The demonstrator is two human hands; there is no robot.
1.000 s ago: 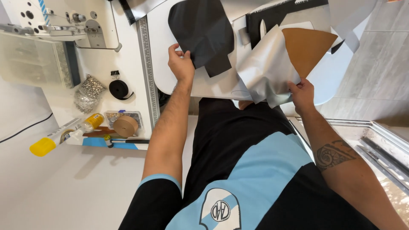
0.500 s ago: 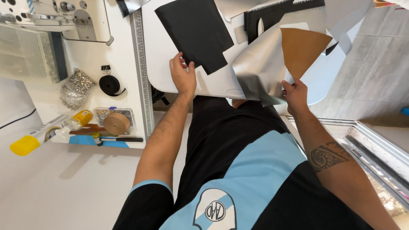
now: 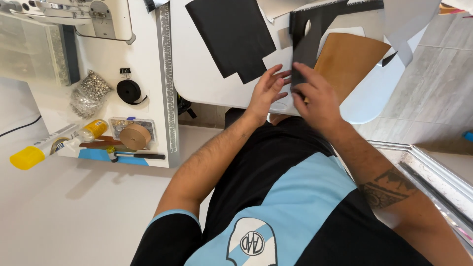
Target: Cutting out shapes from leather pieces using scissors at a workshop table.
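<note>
Here both hands point(image 3: 290, 93) meet on the black strip point(image 3: 300, 49).

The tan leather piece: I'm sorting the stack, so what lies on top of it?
On the tan leather piece, the right hand covers its lower left corner, and a black cut piece overlaps its left edge. What lies under the hand is hidden.

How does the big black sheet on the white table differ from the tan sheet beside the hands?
The black sheet is black; the tan sheet is light brown. The black sheet lies in full view with a stepped lower edge, left of both hands; the tan sheet is partly covered by a dark strip and by the right hand. No hand touches the black sheet. Both lie flat on the white table.
</note>
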